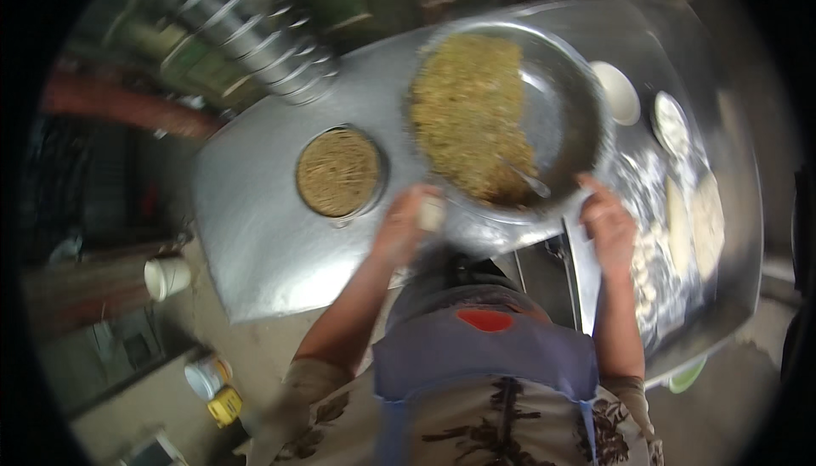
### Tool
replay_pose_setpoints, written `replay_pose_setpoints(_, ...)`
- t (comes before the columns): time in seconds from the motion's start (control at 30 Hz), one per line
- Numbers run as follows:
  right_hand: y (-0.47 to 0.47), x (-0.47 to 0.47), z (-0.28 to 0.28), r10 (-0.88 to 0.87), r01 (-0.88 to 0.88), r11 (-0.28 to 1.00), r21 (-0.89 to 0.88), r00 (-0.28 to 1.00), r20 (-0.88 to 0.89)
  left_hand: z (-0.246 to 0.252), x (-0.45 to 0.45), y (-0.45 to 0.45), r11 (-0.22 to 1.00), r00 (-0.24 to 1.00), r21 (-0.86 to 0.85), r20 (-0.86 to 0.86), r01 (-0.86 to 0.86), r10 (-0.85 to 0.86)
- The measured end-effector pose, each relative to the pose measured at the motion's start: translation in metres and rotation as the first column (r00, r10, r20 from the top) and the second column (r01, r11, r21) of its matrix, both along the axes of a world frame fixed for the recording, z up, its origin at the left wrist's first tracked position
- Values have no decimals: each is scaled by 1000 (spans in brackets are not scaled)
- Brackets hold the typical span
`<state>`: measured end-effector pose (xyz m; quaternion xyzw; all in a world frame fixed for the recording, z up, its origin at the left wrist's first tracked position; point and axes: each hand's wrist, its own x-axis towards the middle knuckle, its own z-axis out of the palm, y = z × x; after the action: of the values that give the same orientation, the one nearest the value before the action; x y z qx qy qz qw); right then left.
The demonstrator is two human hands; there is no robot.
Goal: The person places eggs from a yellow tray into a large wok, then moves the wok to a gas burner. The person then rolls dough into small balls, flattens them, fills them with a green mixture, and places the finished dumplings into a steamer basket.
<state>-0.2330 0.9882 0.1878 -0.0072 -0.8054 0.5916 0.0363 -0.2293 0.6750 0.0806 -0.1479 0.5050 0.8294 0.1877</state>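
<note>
In my left hand [403, 224] is a small pale lump, perhaps dough, held at the fingertips near the lower left rim of a large metal basin [577, 71]. A yellow-green chopped filling [468, 103] covers the basin's left part, with a metal spoon [535, 184] lying at its lower edge. My right hand [609, 227] is at the basin's lower right rim, fingers bent; motion blur hides whether it touches the rim or holds anything. Left of the basin stands a round container [338, 173] packed with thin brown sticks.
Stacked metal steamers or pots [255, 39] stand at the upper left. On the floured right side lie a white bowl [616, 93], a dish of white powder [671, 125], a pale rolling pin [676, 227], flat dough [707, 227] and several small dough pieces [645, 268]. A white bucket [167, 277] stands below left.
</note>
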Motion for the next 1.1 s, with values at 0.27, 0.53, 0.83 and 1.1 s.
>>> replay_pose_setpoints(0.27, 221, 92, -112, -563, 389, 804, 450, 741, 366, -74, -54, -140, -286, 892, -856, -354, -430, -281)
replay_pose_setpoints(0.53, 212, 96, -192, -700, 240, 570, 786, 642, 312, -35, -64, -90, 151, 821, -832, -553, -534, -144)
replay_pose_setpoints(0.83, 118, 34, -69, -477, 469, 790, -396, 875, 84, 76, -36, 96, 994, 819, -83, -563, 76, -110)
replay_pose_setpoints(1.1, -39, 2, -9, 43, 96, 700, -708, 983, 176, 86, -27, 151, 991, 868, -85, -477, 107, -135)
